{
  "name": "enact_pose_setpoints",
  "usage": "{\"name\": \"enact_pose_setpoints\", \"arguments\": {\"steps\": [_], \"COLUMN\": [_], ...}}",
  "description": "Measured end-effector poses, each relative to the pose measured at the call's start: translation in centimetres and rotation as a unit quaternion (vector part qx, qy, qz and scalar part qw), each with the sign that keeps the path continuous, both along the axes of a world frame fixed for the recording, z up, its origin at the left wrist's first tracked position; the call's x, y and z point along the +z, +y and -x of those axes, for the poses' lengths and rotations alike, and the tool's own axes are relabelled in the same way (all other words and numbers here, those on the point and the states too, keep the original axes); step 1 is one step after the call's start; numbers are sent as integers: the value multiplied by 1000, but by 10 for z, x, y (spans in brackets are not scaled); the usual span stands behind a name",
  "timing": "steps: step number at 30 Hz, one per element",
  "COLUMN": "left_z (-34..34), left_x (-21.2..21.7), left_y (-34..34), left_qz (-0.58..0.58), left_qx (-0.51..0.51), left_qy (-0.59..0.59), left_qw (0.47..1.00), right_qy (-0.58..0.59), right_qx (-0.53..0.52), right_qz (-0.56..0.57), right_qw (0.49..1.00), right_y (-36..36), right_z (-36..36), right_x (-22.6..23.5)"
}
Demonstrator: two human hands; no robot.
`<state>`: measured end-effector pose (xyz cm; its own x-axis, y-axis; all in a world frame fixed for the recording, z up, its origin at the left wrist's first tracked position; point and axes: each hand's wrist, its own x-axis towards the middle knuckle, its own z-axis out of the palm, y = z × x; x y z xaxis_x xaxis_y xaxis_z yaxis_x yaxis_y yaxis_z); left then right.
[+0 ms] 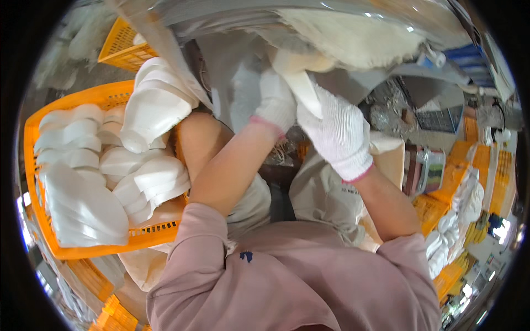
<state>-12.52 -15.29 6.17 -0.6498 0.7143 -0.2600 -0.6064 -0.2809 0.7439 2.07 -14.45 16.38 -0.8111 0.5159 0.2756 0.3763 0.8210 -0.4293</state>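
Note:
A smooth white curved piece [303, 88] is held up in front of me, its upper end against a cream, fluffy buffing wheel [359, 41]. My right hand [338, 126], in a white knit glove with a pink cuff, is closed around the piece's right side. On the other side, my left hand [276, 103], gloved the same way, grips it with its fingertips partly hidden. To my left, an orange slatted crate [102, 252] holds many stacked glossy white curved pieces [83, 207]. More of them lean in a stack [154, 113] at its far right corner.
A grey hood-like housing [232, 71] surrounds the wheel. Another orange crate [124, 47] stands at the far left. On the right are a dark blue basket [441, 118], orange crates [430, 212] and more white pieces [441, 237]. Clear plastic sheeting [165, 33] hangs beside the housing.

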Motion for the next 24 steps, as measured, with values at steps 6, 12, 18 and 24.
{"name": "enact_pose_setpoints", "arguments": {"steps": [6, 12, 18, 24], "left_z": [10, 1, 11, 11], "left_x": [-19, -27, -45, -33], "left_y": [7, 1, 28, 21], "left_qz": [-36, -131, -160, -102], "left_qx": [-101, -137, -73, -103], "left_qy": [-153, -201, -262, -279], "left_qw": [982, 961, 949, 949], "right_qy": [103, 31, 103, -40], "right_qx": [8, 26, -48, -57], "right_qz": [-133, 139, 377, 261], "right_qw": [986, 989, 919, 963], "right_y": [12, 20, -7, -33], "right_z": [20, 30, 20, 18], "right_x": [-18, 4, 21, 56]}}
